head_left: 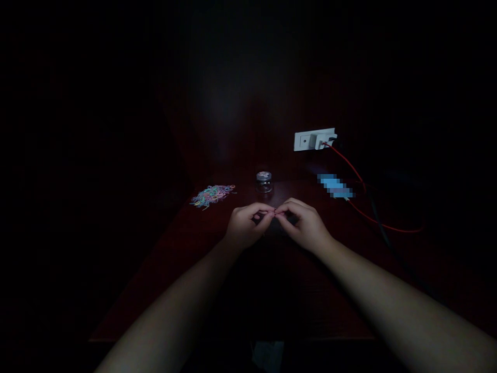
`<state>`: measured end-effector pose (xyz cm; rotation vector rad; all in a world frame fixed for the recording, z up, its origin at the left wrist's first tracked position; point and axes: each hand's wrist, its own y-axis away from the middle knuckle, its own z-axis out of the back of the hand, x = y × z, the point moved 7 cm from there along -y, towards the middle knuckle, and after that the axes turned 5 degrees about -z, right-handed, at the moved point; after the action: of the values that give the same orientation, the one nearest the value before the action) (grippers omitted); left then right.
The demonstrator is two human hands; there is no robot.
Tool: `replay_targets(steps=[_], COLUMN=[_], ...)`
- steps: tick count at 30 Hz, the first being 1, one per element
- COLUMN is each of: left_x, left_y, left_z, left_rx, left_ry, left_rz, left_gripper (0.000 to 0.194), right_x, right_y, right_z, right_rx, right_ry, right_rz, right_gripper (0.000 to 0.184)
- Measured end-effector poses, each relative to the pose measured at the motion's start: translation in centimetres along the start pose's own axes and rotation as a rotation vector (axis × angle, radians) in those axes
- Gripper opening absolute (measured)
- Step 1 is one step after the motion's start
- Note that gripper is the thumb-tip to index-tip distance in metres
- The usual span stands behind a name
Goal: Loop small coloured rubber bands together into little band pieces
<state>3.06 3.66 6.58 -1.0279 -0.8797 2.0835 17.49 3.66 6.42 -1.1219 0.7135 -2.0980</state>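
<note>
My left hand (249, 224) and my right hand (304, 223) meet over the middle of the dark red table (310, 311), fingertips touching or nearly so. Each is closed in a pinch of thumb and forefinger. Whatever sits between the fingertips is too small and dim to name. Just beyond the hands stands a small clear jar (264, 183) with a lid on. Left of it lies a loose heap of thin, many-coloured elastic bands (213, 196), apart from both hands.
A white wall socket (313, 140) holds a plug with a red cable (351, 167). That cable loops down to a blurred, bright, phone-like object (335, 186) at the right. A dark cord (378, 220) runs along the right side. The surroundings are very dark.
</note>
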Motion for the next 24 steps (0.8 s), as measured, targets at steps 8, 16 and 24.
replay_targets(steps=[8,16,24], left_x=[-0.03,0.27,0.33], left_y=[0.10,0.06,-0.19], left_z=[-0.25,-0.17,-0.06], left_rx=[0.017,0.002,0.040], left_ry=[0.034,0.039,-0.004], left_rz=[0.039,0.037,0.030], left_gripper=[0.009,0.009,0.010], right_x=[0.03,-0.11,-0.43], right_y=[-0.08,-0.06,0.00], right_z=[0.44,0.52,0.61], right_rx=[0.015,0.038,0.051], right_ry=[-0.001,-0.003,-0.005], right_rz=[-0.010,-0.009,-0.020], right_gripper=[0.009,0.009,0.009])
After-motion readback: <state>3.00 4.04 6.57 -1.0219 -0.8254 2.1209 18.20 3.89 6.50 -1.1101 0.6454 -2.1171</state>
